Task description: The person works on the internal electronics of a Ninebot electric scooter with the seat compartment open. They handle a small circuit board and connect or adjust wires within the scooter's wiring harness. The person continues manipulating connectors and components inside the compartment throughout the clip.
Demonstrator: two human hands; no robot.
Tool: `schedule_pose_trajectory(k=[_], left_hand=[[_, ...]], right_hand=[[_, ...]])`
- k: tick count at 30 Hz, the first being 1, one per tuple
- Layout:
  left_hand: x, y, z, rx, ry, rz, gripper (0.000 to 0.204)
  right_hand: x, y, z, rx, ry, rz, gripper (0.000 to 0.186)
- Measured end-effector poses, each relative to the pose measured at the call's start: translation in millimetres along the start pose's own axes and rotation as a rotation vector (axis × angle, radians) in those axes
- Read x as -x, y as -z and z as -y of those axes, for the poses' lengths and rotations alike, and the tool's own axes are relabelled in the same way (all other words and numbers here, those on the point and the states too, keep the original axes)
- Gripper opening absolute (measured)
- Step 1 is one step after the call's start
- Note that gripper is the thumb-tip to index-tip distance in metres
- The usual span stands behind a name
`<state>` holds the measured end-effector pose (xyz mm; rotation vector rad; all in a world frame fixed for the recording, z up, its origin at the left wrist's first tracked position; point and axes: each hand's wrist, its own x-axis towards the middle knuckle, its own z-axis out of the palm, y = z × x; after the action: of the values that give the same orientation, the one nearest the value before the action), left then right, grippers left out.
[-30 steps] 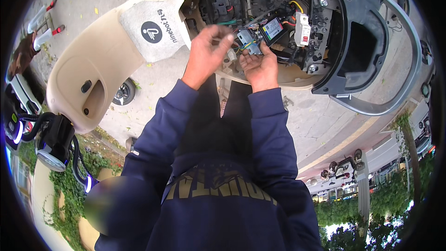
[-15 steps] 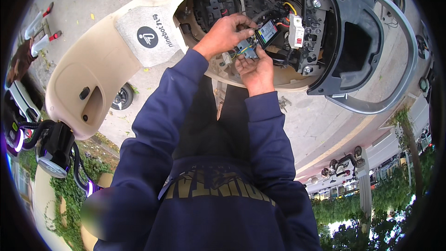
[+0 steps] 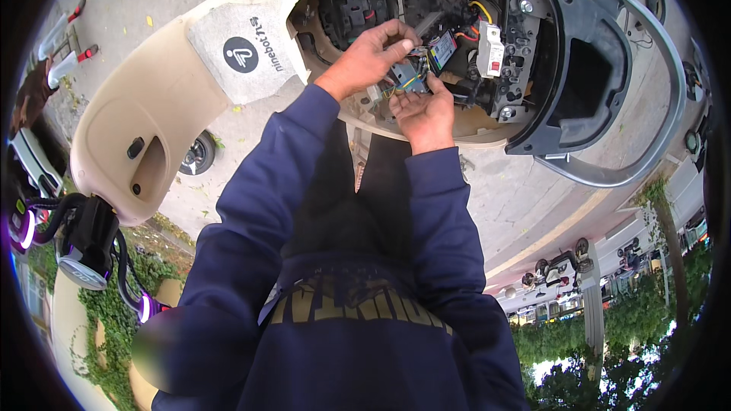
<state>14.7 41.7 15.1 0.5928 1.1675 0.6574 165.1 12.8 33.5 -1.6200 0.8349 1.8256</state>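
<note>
Both my hands are inside the open body of a cream electric scooter (image 3: 122, 125). My left hand (image 3: 369, 57) is closed, its thumb and fingers pinching thin wires (image 3: 416, 52) beside a black box-shaped module (image 3: 443, 50) with a coloured label. My right hand (image 3: 426, 116) lies palm up below, fingers loosely curled and thumb apart; its palm shows nothing held. That thumb reaches toward the module's lower edge, and the fingertips are beside yellow-green wires (image 3: 397, 93). A grey-blue connector block (image 3: 409, 78) sits between the hands. The exact finger contacts are partly hidden.
A white breaker switch (image 3: 490, 52) with a red part stands right of the module, by a metal bracket (image 3: 518, 53). A black tail panel (image 3: 575, 80) and grey grab rail (image 3: 674, 99) extend right. The handlebar (image 3: 87, 247) is at left.
The labelled module has turned slightly and sits a little farther right of my left fingers. My right hand has shifted slightly right, and the connector block shows more between the hands.
</note>
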Motion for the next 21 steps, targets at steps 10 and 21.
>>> schedule_pose_trajectory(k=[10, 21], left_hand=[[108.6, -6.1, -9.6, -0.18, 0.083, -0.352, 0.026], [79.6, -24.6, -0.1, 0.084, 0.06, -0.313, 0.02]], right_hand=[[2.1, -0.1, -0.6, 0.004, 0.027, -0.02, 0.043], [0.4, 3.0, -0.3, -0.024, -0.017, 0.017, 0.039]])
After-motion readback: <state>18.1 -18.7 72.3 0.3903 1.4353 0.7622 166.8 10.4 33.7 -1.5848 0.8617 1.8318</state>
